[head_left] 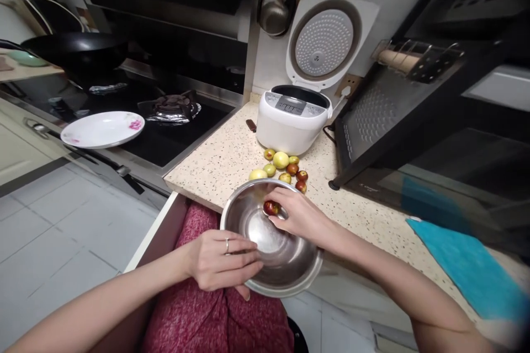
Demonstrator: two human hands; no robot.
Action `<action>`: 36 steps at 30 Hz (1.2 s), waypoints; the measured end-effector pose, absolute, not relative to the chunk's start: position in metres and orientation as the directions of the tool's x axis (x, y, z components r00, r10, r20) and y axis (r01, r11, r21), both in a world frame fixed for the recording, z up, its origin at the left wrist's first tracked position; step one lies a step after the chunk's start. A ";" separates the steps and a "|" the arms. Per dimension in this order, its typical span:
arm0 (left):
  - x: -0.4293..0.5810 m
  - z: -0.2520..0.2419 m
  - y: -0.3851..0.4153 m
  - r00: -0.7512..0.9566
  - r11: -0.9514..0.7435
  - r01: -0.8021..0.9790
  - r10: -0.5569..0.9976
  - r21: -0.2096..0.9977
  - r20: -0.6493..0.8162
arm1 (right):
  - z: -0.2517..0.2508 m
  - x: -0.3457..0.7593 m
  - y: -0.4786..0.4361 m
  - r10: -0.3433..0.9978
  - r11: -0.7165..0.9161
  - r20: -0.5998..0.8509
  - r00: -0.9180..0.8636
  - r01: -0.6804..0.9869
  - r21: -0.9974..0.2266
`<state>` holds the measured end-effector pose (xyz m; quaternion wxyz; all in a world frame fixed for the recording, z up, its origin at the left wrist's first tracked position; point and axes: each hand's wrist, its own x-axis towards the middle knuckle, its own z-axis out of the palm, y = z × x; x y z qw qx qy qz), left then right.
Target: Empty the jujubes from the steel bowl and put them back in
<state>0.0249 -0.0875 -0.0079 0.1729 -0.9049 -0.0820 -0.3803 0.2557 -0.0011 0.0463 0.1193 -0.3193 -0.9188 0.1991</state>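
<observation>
Inside a stainless steel bowl [290,278], my right hand [300,212] has its fingers closed round a dark red jujube [271,208]. My left hand [223,259] reaches over the bowl's near left rim with its fingers stretched out, the thumb low by the rim; a ring is on one finger. Whether it presses on the bowl I cannot tell. Just beyond the bowl, several green and reddish jujubes [280,160] lie on the speckled counter [207,171]. The bowl juts past the counter's edge above my lap; what bears it is hidden.
Behind the jujubes stands a white rice cooker [290,127], lid up. A black oven [397,138] and a blue cloth [459,265] are on the right. Left are a gas stove [174,105], a flowered plate [101,129] and a wok [77,49]. An open drawer [153,231] is beside my leg.
</observation>
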 end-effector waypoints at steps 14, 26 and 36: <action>0.017 -0.004 -0.085 0.668 -0.952 0.266 0.069 -0.151 0.741 | 0.058 0.259 0.000 0.635 0.705 0.085 -0.767 0.531 -0.470; 0.021 -0.002 -0.085 0.636 -0.940 0.269 0.008 -0.212 0.772 | 0.107 0.293 0.029 0.819 0.574 0.134 -0.558 0.796 -0.192; 0.020 -0.002 -0.086 0.678 -0.947 0.247 0.018 -0.204 0.734 | 0.079 0.289 0.053 0.878 0.473 -0.090 -0.469 0.881 0.016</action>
